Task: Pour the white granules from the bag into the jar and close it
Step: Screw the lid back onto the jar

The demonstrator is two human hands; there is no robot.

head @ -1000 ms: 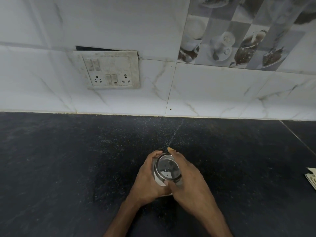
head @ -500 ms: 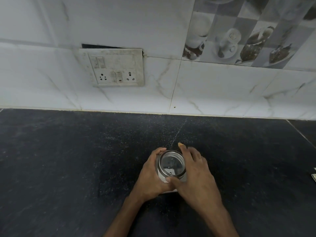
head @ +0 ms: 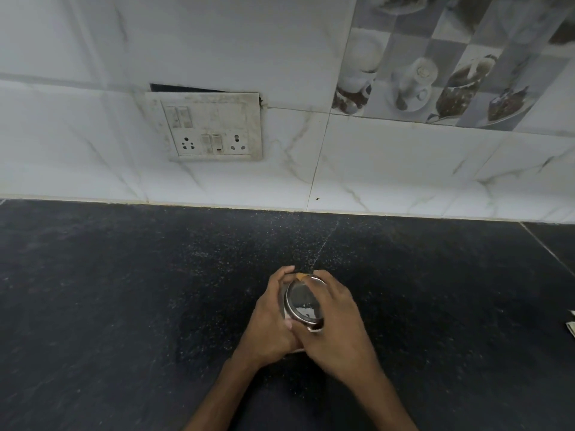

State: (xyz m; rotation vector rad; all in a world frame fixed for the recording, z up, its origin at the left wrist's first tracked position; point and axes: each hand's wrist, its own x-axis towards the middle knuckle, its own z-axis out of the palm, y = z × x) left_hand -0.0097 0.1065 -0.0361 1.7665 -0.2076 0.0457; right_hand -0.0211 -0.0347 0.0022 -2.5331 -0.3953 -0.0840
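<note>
**Black counter, white tiled wall**

Before me lies the dark speckled counter (head: 124, 306) under marble-veined wall tiles (head: 404, 169) (grimy socket plate (head: 207, 127) left). My left hand (head: 270, 325) clamps the jar (head: 303, 306); my right hand (head: 334, 331) fingers (head: 326, 283) grip its lid.

1. Jar (head: 303, 306) sits on the counter (head: 124, 306), a bit right of center and toward my edge.
2. My left hand (head: 270, 325) wraps its left side, my right hand (head: 334, 328) its right side and the lid (head: 304, 304) on top.
3. Wall (head: 389, 169) runs along the back of the counter.
4. Switchboard (head: 207, 127) is on that wall, behind and left of the jar.
5. Some paper thing (head: 571, 326) lies at the counter's far right edge, well apart from the jar. Can't tell what it is.
</note>
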